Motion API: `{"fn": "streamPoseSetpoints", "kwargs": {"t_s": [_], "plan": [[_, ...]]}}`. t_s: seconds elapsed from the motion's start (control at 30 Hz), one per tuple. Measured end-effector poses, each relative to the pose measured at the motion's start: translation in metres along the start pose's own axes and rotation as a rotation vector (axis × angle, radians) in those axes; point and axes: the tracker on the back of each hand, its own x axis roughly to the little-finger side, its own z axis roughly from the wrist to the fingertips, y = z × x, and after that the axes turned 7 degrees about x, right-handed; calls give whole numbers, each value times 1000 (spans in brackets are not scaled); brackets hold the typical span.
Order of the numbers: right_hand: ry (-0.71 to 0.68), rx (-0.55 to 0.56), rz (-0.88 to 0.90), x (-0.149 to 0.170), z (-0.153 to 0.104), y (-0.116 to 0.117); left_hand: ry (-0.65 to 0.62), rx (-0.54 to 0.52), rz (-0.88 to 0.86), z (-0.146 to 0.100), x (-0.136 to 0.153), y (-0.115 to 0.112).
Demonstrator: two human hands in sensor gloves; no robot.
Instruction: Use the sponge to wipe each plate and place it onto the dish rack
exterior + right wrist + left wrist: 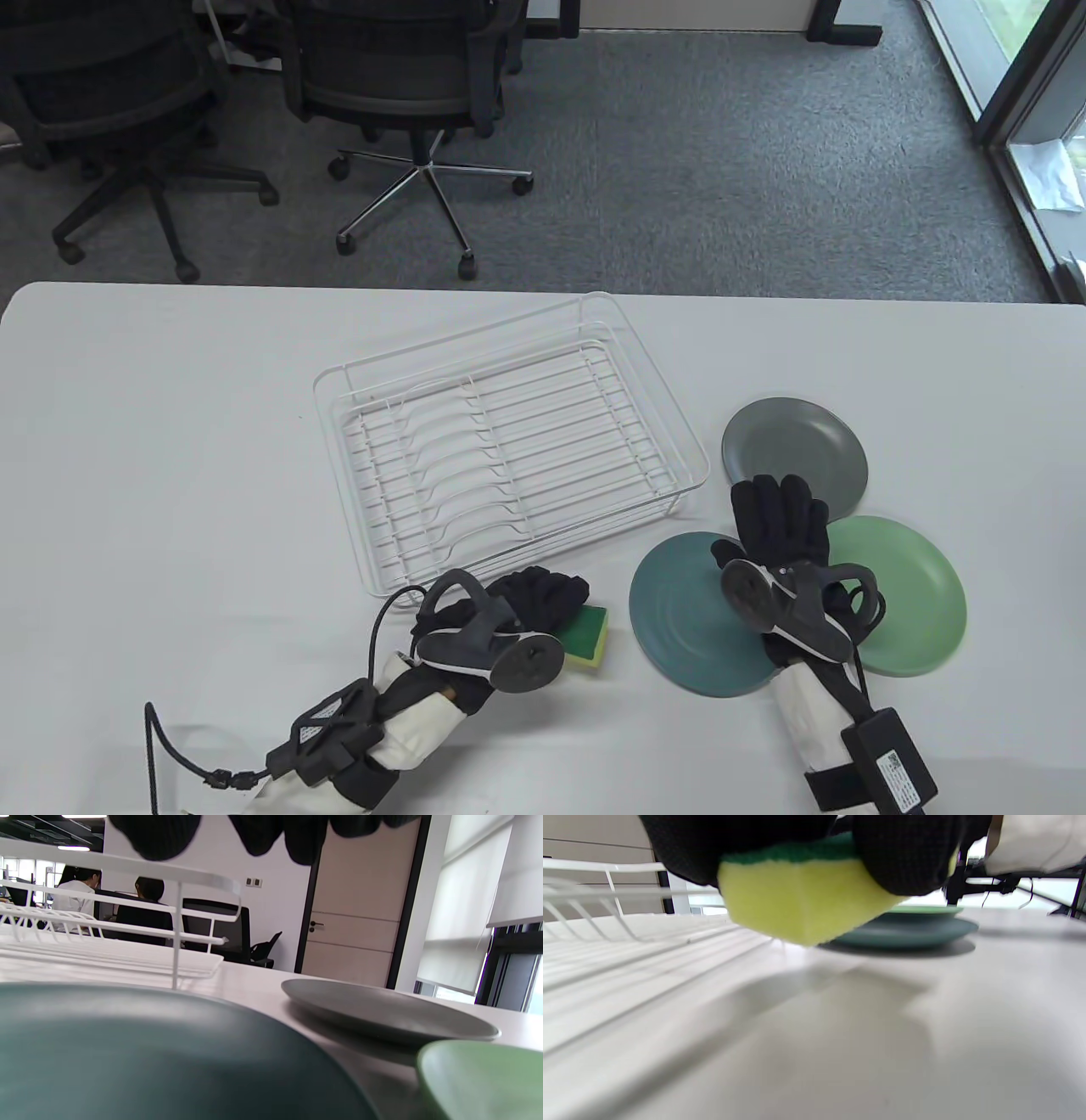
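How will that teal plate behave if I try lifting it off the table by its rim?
The teal plate looks stiff and shallow, so it should lift as one piece. It lies flat with a low rim, so getting fingers under may be awkward. The matte surface suggests moderate grip; the right hand hovers above it.

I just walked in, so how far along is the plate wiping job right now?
Nothing looks finished: the dish rack holds no plates. In hand: the left hand grips the sponge, lifted just off the table; the right hand hovers open over the plates. Left: wipe and rack the teal plate, green plate and grey plate.
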Motion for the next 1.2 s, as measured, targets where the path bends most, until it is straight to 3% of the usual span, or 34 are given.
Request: {"fn": "streamPoseSetpoints", "kwargs": {"t_s": [0.27, 0.53, 0.83, 1.2], "plan": [[10, -175, 60, 0, 11, 17, 52, -234, -91, -31, 15, 36], [5, -374, 41, -4, 13, 38, 164, -401, -204, -59, 44, 49], [2, -477, -9, -4, 14, 54, 290, -476, -274, -75, 71, 45], [10, -501, -8, -3, 18, 58, 341, -490, -304, -78, 82, 39]]}}
